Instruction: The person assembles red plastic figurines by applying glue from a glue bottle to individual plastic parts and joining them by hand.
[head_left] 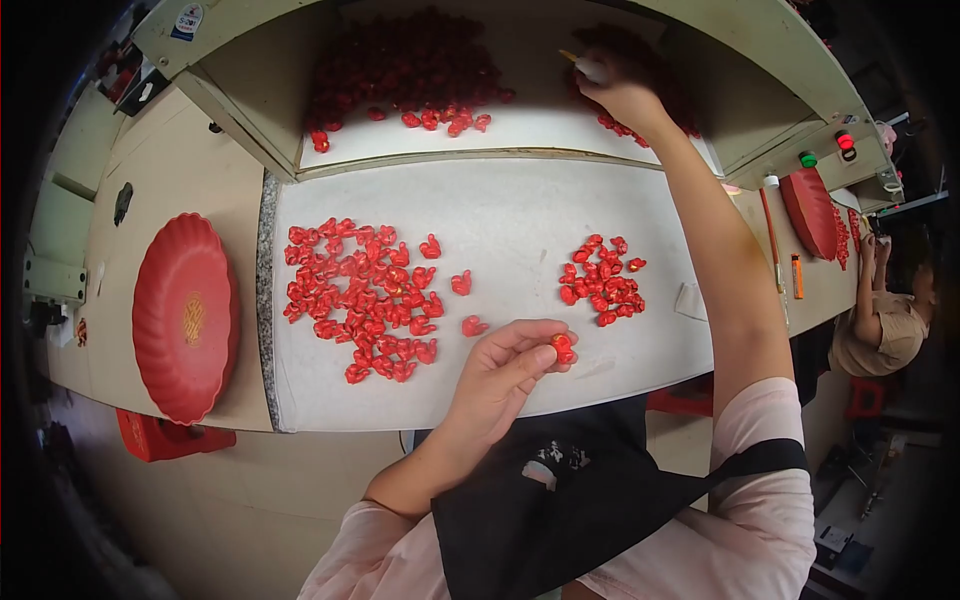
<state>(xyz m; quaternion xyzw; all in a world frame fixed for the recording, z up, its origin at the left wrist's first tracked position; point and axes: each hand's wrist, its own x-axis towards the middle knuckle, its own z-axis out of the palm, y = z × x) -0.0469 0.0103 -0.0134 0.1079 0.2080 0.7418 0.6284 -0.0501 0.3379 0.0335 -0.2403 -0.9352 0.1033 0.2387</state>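
Note:
Near the front edge of the white work surface, my left hand [510, 372] pinches a small red glossy figurine [563, 348] with a gold spot between thumb and fingers. My right hand [618, 92] reaches into the shaded box at the back. Its fingers are closed round a white pen-like tool [592, 70] with a yellow tip, partly hidden by the hand. Just below that hand lies a heap of red pieces [622, 128]. A large group of similar red figurines [365, 290] spreads over the left of the surface, and a smaller group [603, 280] sits right of centre.
The open-fronted box [230, 125] holds a big dark red heap [405, 75] at its back left. A scalloped red tray [185, 320] stands at left. At right are an orange-handled tool [797, 277], a brush [771, 230], another red tray [808, 214] and a seated person [885, 325].

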